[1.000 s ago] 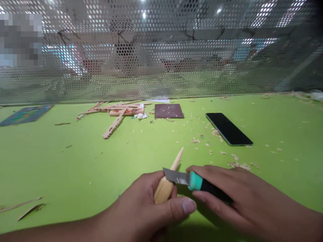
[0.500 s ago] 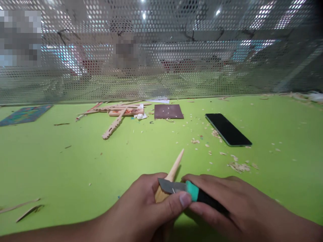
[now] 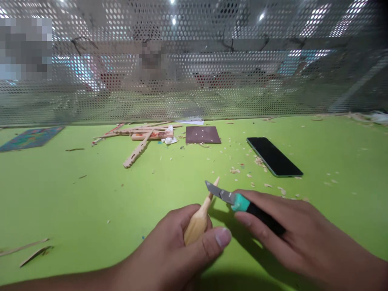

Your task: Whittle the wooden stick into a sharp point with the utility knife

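My left hand [image 3: 182,246] is wrapped round a pale carved wooden stick [image 3: 197,226], whose thin pointed end slants up and away from me. The lower part of the stick is hidden in my palm. My right hand [image 3: 281,226] grips a carving knife [image 3: 242,203] with a black and teal handle and a grey angled blade. The blade crosses in front of the stick's thin end, near its tip; whether it touches the wood I cannot tell. My left thumb is raised off the knife.
A black phone [image 3: 274,157] lies at the right among wood shavings [image 3: 235,171]. Farther back are a brown sandpaper square [image 3: 203,135] and a pile of carved wooden sticks [image 3: 138,149]. A colourful mat [image 3: 30,138] lies far left. A perforated metal screen [image 3: 194,81] borders the green table, with people behind it.
My right hand has moved the knife up and away along the stick, from its wide part to near its tip. My left thumb no longer touches the knife. The left hand stays in place.
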A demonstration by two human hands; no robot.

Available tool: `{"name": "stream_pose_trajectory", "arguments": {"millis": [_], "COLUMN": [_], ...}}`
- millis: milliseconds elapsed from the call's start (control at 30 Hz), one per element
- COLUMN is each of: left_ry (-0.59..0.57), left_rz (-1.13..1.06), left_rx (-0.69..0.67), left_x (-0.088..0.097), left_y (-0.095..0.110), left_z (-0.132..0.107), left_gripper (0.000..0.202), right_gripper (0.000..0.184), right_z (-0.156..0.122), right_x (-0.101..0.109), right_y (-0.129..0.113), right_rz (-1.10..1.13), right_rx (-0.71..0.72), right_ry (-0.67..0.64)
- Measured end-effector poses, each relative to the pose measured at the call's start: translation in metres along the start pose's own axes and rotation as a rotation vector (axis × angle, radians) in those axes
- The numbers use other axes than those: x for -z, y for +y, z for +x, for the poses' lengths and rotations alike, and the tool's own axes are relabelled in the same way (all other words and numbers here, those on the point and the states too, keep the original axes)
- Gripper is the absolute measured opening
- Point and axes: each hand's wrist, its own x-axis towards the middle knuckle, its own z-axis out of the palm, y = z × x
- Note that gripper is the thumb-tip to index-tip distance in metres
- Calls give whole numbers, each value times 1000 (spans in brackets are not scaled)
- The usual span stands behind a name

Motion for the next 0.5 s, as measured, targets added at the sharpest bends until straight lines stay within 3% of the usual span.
{"name": "stream_pose_trajectory", "arguments": {"millis": [267,500], "left_ry": [9,32], "left_rz": [-1,147], "left_rx": [9,16], "left_x": [6,7], "left_y": [2,2], "left_z": [-2,2], "left_gripper": [24,28], "right_gripper": [26,22], "right_z": [-2,-7], "right_x": [-1,-8], "right_y": [-9,-10], "right_rz": [281,257], "right_rx": [-126,-82], "right_ry": [-322,-338]}}
